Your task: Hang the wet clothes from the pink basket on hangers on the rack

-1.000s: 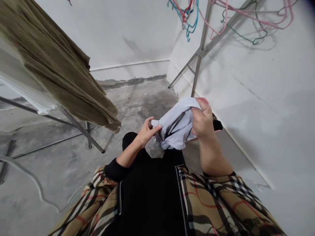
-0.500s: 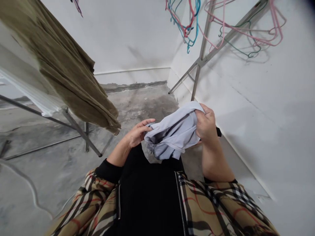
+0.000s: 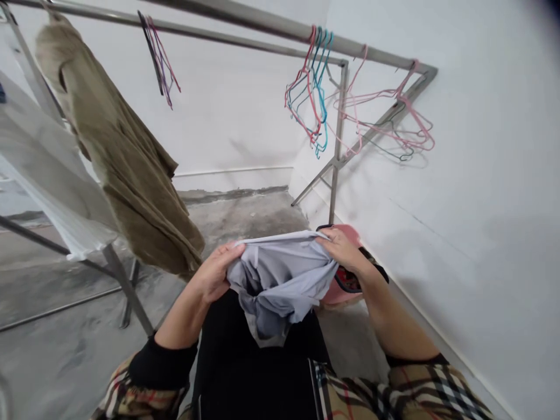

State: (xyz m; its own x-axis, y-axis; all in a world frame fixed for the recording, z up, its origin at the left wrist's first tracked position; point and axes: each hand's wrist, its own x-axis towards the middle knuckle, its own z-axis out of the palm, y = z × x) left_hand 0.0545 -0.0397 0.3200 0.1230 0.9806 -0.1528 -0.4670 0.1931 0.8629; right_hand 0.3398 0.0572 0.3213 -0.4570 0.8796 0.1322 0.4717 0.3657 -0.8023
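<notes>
A crumpled light grey-blue cloth garment [image 3: 284, 280] is stretched between my two hands, in front of my dark-clad lap. My left hand [image 3: 217, 269] pinches its upper left corner between thumb and fingers. On the other side, my right hand [image 3: 343, 248] grips the upper right corner, so the top edge runs nearly straight between them. The lower part hangs in loose folds, and its exact kind does not show. Just behind my right forearm is a pink basin [image 3: 339, 293] with dark and patterned cloth in it, partly hidden by the arm.
A metal drying rack [image 3: 262, 23] spans the top. On it hang red and blue hangers [image 3: 311, 96], pink hangers [image 3: 394, 116], dark and purple hangers [image 3: 158, 61], and an olive garment [image 3: 126, 169]. White fabric [image 3: 56, 175] hangs at left; a white wall [image 3: 490, 204] stands at right.
The view has tilted up, bringing the rack's bars into sight. My left hand has closed on the garment's edge, and the cloth is now pulled wider between both hands. The pink basin has come into view.
</notes>
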